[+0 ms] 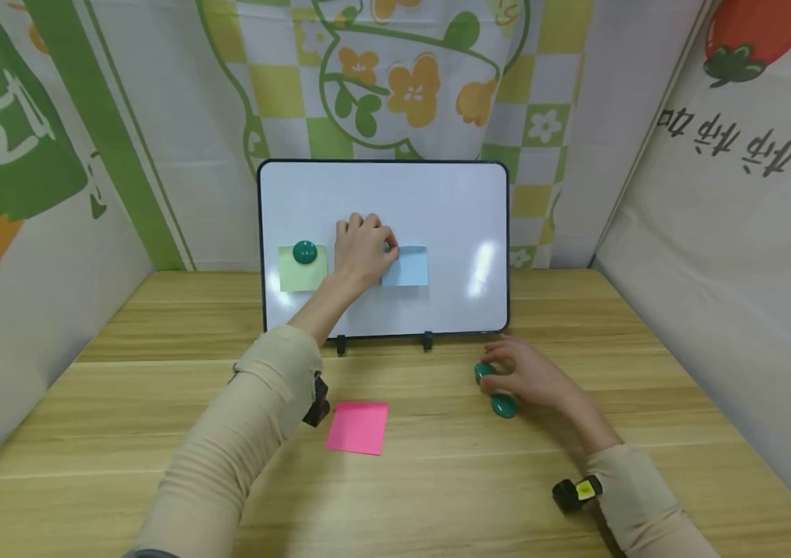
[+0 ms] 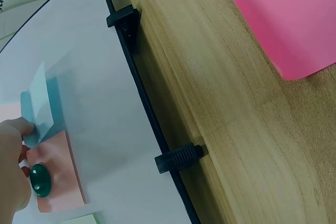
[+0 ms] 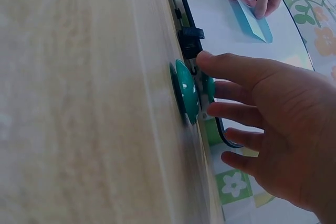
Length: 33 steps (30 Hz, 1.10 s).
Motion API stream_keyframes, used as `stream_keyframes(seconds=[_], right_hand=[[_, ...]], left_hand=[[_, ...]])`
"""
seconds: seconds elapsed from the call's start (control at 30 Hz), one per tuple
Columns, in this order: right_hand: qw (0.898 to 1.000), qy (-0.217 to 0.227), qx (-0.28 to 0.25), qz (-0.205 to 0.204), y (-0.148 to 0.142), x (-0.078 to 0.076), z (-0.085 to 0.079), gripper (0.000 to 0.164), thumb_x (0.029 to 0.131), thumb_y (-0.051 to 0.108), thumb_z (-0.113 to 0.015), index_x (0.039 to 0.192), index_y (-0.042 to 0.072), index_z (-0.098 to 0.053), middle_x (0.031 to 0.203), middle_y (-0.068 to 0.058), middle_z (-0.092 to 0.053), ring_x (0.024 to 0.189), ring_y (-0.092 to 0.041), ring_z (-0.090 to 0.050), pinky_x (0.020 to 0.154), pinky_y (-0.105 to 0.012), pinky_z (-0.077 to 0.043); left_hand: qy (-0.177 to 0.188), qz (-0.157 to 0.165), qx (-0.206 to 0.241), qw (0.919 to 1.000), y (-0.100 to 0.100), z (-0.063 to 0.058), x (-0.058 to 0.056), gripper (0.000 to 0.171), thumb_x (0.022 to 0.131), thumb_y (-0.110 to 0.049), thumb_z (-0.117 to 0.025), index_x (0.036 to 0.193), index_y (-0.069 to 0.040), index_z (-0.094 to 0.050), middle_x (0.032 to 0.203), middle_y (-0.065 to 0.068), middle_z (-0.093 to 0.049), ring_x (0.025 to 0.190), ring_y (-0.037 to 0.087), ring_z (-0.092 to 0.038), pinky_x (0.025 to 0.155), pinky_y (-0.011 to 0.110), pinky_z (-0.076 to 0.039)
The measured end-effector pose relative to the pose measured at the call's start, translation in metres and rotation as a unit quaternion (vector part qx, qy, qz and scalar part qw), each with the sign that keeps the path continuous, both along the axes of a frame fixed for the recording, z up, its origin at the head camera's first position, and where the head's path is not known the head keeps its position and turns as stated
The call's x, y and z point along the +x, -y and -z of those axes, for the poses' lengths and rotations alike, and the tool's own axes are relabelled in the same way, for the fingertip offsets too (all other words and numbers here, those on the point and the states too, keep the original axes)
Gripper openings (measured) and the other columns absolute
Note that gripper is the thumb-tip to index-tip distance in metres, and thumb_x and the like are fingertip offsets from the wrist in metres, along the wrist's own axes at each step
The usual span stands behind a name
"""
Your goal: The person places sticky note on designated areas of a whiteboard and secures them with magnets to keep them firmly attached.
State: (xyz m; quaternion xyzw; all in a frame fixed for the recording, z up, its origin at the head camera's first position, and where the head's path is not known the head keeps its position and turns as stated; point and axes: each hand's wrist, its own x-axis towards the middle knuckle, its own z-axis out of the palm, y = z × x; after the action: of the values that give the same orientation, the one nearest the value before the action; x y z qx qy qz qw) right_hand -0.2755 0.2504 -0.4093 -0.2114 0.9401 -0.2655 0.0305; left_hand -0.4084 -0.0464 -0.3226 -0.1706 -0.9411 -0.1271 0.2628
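On the whiteboard (image 1: 458, 201), my left hand (image 1: 365, 249) pinches the top edge of a light blue sticky note (image 1: 409, 267), whose lower part stands out from the board. Beside it, a pink-salmon note (image 2: 60, 166) bears a green magnet (image 2: 40, 179); my left hand hides both in the head view. Further left, another green magnet (image 1: 305, 252) sits on a pale green note (image 1: 301, 275). My right hand (image 1: 528, 372) is at the table, fingers apart and loosely bent around a green magnet (image 1: 483, 373). A second loose magnet (image 1: 503, 405) lies just below its thumb.
A bright pink sticky note (image 1: 357, 428) lies on the wooden table (image 1: 430, 496) in front of the board. Two black clips (image 1: 427, 341) support the board's lower edge. Printed cloth (image 1: 284, 93) hangs behind, with more at both sides.
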Motion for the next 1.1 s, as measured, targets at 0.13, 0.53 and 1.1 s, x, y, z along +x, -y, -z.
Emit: stream_keyframes(seconds=[0.13,0.53,1.1], right_hand=[[1.0,-0.024,0.002,-0.005,0.002,-0.001,-0.001,0.043,0.089,0.03,-0.074,0.123,0.005,-0.068,0.146,-0.017,-0.052,0.145,-0.044,-0.029,0.117,-0.063,-0.021],[0.998,-0.062,-0.008,-0.008,0.011,-0.001,-0.006,0.037,0.088,0.027,-0.075,0.12,0.009,-0.069,0.146,-0.012,-0.053,0.147,-0.039,-0.028,0.117,-0.061,-0.023],[0.99,-0.14,0.012,-0.03,0.026,-0.004,-0.027,0.038,0.087,0.03,-0.077,0.116,0.007,-0.071,0.142,-0.013,-0.057,0.144,-0.038,-0.035,0.115,-0.058,-0.03]], left_hand=[[0.001,0.0,-0.002,1.0,0.0,0.0,-0.001,0.017,0.094,-0.031,-0.065,0.094,-0.018,-0.075,0.104,0.005,-0.061,0.099,0.027,-0.047,0.09,0.044,-0.034],[-0.005,-0.001,-0.003,1.0,0.0,0.002,-0.001,0.017,0.094,-0.031,-0.065,0.094,-0.018,-0.075,0.103,0.005,-0.061,0.099,0.027,-0.047,0.09,0.044,-0.035],[0.022,-0.008,0.004,0.9997,0.0,0.0,0.002,0.019,0.095,-0.032,-0.063,0.095,-0.018,-0.074,0.104,0.004,-0.059,0.1,0.027,-0.045,0.092,0.044,-0.033]])
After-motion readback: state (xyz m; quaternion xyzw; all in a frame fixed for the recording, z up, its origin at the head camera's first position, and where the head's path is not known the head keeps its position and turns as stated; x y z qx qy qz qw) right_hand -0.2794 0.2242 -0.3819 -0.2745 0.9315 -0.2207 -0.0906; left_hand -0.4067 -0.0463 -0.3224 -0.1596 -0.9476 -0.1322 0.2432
